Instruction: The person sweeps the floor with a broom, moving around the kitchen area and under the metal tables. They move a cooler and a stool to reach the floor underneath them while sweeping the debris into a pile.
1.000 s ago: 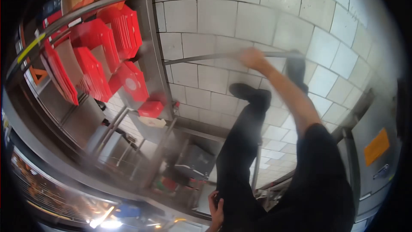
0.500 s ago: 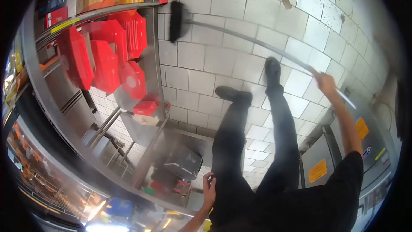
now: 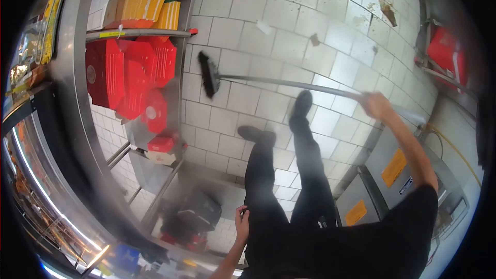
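Two hands are shown: at 3 o'clock from the middle of the view, a broom [image 3: 292, 83] is gripped by the right hand [image 3: 375, 106], its fingers wrapped round the upper handle; at 6 o'clock, the left hand [image 3: 241, 221] is held free beside the left trouser leg [image 3: 262, 181], its fingers loosely bent, and nothing is seen to be carried in it. From the right hand the handle is stretched toward 10 o'clock, just past the toe of the right shoe [image 3: 303, 104], to the dark broom head [image 3: 208, 76], which is set at 11 o'clock and appears to be rested on the tiled floor [image 3: 237, 8]. From this pose, a one-handed stroke across the tiles is judged to be in hand. A pale scrap [image 3: 264, 27] is left at 12 o'clock, a brown scrap [image 3: 314, 40] at 1 and a larger brown piece [image 3: 387, 11] toward 2, all apart from the bristles. For the next move, a longer reach toward 12 o'clock seems to be called for, with the head kept clear of the metal rack [image 3: 139, 33] at 10 o'clock, where red cartons [image 3: 132, 80] are stacked, and the handle's end kept off the steel cabinet [image 3: 374, 163] at 4.
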Tool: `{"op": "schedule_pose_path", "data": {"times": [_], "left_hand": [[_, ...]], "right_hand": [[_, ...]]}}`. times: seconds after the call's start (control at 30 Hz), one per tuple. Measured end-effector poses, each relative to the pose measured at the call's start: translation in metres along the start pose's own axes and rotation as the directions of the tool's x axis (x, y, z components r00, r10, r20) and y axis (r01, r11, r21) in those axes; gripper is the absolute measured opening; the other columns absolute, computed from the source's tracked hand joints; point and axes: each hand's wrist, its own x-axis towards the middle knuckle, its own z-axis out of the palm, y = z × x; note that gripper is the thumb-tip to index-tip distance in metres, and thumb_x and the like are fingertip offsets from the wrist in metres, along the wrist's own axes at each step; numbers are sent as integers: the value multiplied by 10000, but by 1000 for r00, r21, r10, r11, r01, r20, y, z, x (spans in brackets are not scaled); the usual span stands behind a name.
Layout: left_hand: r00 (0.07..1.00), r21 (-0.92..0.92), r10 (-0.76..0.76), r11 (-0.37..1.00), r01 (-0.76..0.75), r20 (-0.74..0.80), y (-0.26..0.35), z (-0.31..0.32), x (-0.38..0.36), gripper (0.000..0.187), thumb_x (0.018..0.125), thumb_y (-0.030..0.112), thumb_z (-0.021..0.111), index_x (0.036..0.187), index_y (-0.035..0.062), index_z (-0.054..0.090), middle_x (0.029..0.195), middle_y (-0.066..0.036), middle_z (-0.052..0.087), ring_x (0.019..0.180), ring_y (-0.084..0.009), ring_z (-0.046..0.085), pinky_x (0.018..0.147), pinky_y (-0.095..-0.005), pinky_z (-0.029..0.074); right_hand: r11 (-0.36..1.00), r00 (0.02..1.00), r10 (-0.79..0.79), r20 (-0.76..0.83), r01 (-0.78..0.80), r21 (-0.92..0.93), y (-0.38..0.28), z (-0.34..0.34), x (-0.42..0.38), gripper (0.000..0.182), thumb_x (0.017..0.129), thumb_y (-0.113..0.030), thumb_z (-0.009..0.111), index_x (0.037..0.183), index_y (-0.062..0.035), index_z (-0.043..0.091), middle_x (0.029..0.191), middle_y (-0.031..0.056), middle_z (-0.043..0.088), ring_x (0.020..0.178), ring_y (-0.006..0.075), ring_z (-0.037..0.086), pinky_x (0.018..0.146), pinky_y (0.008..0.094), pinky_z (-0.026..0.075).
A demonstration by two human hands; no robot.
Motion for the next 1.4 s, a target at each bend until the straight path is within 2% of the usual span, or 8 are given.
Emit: {"op": "schedule_pose_path", "data": {"times": [0.13,0.3,0.4,0.63,0.83,1.13,1.33,1.4], "left_hand": [[997,5,63,998,-63,-54,5,18,-2,220,941,104,520,1154,49,508,1121,-72,525,1015,-166,510,896,-297,409],[993,-86,30,995,-40,-115,0,41,-11,215,937,106,529,1143,51,514,1114,-70,528,1006,-169,513,886,-300,414],[992,-143,22,989,-40,-125,-3,52,-14,210,931,108,540,1134,57,524,1097,-62,539,986,-168,521,869,-302,422],[983,-112,102,987,-119,-151,-9,62,-2,192,921,84,553,1107,39,536,1045,-67,559,961,-161,530,863,-295,431],[992,-128,60,989,-74,-108,6,57,-6,189,929,88,545,1111,38,534,1051,-67,557,947,-154,530,844,-296,436],[991,-83,28,996,-39,-132,10,72,-17,185,931,101,547,1102,30,545,1071,-71,555,1001,-185,535,903,-297,423],[990,121,74,991,-60,-119,-10,111,-8,173,925,135,573,1063,32,583,1088,-102,577,1047,-202,535,914,-321,430],[992,154,81,986,-65,-100,-7,122,-4,179,921,152,581,1056,35,590,1084,-110,583,1058,-215,535,922,-332,424]], "right_hand": [[991,997,-41,58,48,-124,21,-9,114,475,885,-74,462,1294,-302,542,789,145,617,743,310,634,698,432,519],[886,983,-113,-147,32,-462,164,-135,57,283,750,-76,609,1029,-107,646,786,135,623,790,333,618,690,445,488],[835,982,-54,-183,-56,-548,227,-233,-25,611,841,-18,518,1371,-319,478,731,152,595,700,300,618,665,399,492],[775,964,51,-260,-203,-598,213,-332,-159,541,867,-89,541,1386,-222,467,709,185,588,689,330,599,664,444,466],[947,982,-53,-182,-9,-321,155,-259,-189,512,794,-27,548,1283,-174,570,777,127,628,587,300,599,550,400,485],[904,988,-71,135,121,-410,125,-4,12,377,846,-88,521,1181,-220,633,751,111,634,631,254,641,576,375,538],[801,985,106,133,-6,-599,274,-115,-54,463,864,-121,522,1287,-308,555,779,92,637,695,233,658,592,380,528],[778,998,-51,28,57,-626,317,-180,-107,503,875,-131,514,1356,-275,488,781,121,617,589,246,611,553,387,504]]}}
